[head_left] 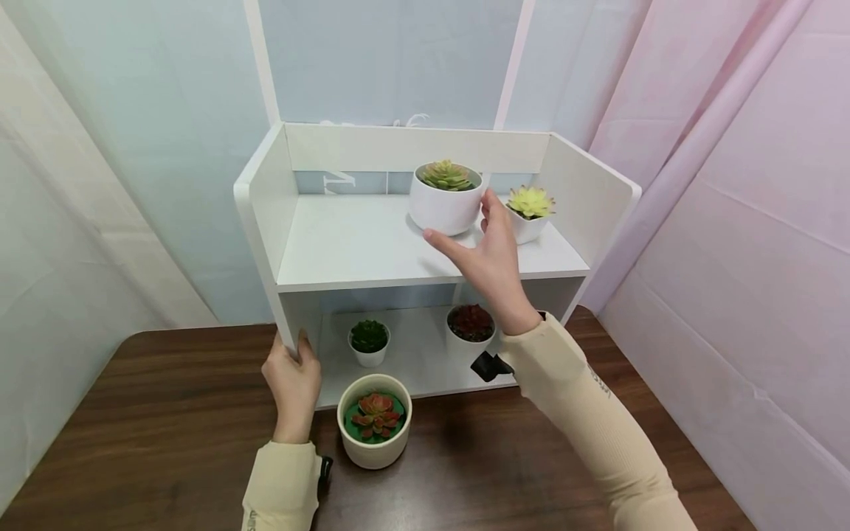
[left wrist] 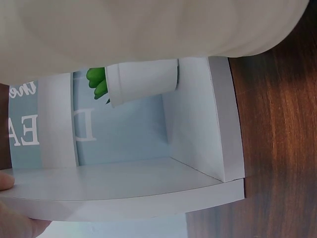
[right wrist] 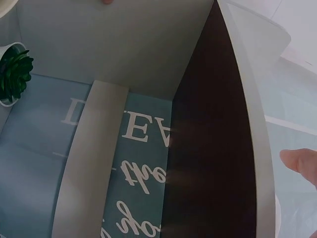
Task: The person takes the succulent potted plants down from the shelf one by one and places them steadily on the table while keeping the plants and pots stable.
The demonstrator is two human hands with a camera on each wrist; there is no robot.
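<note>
A white two-tier shelf [head_left: 345, 251] stands on a dark wooden table [head_left: 166, 442]. On its top board sit a large white pot with a green succulent [head_left: 443, 199] and a small white pot with a yellow-green succulent [head_left: 529, 214]. My right hand [head_left: 465, 232] is open against the large pot, forefinger at its base and thumb by its right side; I cannot tell whether they touch it. My left hand [head_left: 292, 376] grips the front edge of the shelf's left side panel near the bottom, and its thumb [left wrist: 5, 181] shows on that edge in the left wrist view.
On the lower board stand a small pot with a dark green plant [head_left: 369, 343] and a pot with a dark red plant [head_left: 471, 328]. A cream pot with a red succulent [head_left: 375, 420] sits on the table before the shelf. Curtains hang close behind and at both sides.
</note>
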